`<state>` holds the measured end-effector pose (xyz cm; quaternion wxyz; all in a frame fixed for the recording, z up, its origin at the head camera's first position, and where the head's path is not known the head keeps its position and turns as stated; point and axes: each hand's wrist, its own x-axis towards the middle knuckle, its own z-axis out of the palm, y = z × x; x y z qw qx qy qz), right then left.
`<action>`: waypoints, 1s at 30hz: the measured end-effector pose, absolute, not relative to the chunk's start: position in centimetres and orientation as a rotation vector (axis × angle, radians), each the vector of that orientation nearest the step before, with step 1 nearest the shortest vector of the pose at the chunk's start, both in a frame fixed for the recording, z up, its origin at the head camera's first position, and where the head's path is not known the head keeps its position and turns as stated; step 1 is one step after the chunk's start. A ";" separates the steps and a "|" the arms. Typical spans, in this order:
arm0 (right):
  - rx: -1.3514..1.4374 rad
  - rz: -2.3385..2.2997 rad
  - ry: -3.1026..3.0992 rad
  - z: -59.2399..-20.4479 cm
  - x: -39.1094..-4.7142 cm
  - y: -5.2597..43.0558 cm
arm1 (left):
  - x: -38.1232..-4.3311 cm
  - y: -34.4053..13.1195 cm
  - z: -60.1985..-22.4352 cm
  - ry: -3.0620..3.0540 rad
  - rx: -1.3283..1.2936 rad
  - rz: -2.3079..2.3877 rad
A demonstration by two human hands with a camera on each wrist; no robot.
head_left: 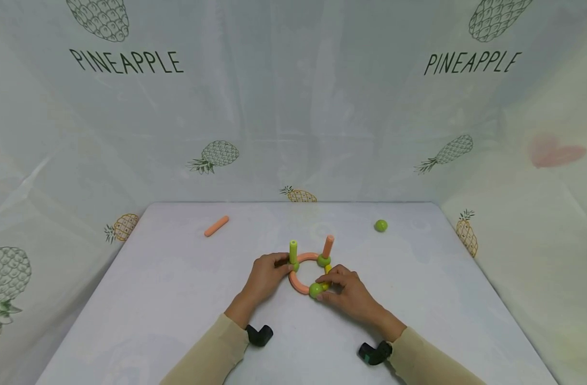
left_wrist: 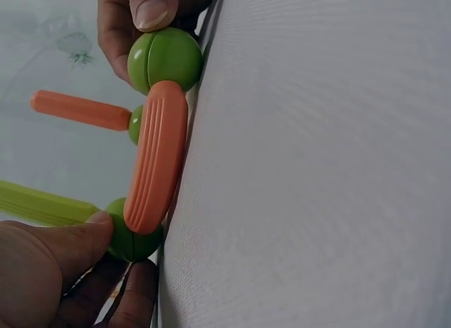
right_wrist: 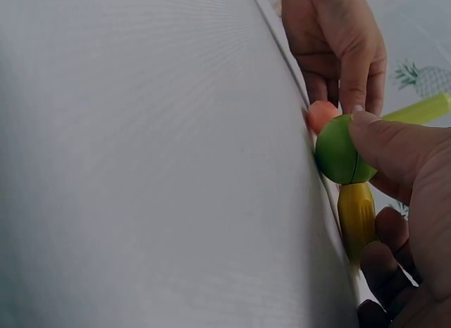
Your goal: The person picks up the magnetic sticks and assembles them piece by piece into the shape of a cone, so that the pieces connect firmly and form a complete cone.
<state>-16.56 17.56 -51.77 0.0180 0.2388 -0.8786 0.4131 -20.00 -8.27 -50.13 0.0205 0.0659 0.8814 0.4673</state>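
A ring of curved toy rods joined by green balls lies on the table. Two orange curved rods (head_left: 298, 284) form its left and back; a yellow curved rod (head_left: 328, 269) closes the right side. My left hand (head_left: 267, 277) pinches the left green ball (left_wrist: 134, 243), from which a straight light-green rod (head_left: 293, 251) stands up. On the front green ball (head_left: 315, 290) my right hand (head_left: 351, 294) has its thumb and fingers, with other fingers beside the yellow rod. An orange straight rod (head_left: 328, 246) rises from the back-right green ball (head_left: 324, 261).
A loose orange straight rod (head_left: 216, 226) lies at the table's back left. One loose green ball (head_left: 381, 225) sits at the back right. Behind the white table (head_left: 178, 299) hangs a pineapple-print cloth (head_left: 293, 107).
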 end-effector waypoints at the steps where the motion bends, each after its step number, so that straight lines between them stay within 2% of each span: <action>1: 0.745 1.283 -2.726 -51.8 -16.6 17.6 | -20.0 -8.3 -50.1 2.735 0.204 1.446; 8: 0.714 1.316 -2.721 -51.7 -16.5 17.5 | -20.0 -8.3 -50.1 2.744 0.205 1.424; 14: 0.421 1.482 -2.709 -51.6 -17.1 17.9 | -20.2 -8.3 -50.2 2.737 0.203 1.418; 20: 0.191 1.502 -2.705 -50.9 -19.0 18.5 | -20.5 -8.1 -50.2 2.748 0.213 1.420; 30: 0.278 1.454 -2.819 -50.3 -20.8 18.6 | -21.5 -7.4 -49.9 2.746 0.262 1.412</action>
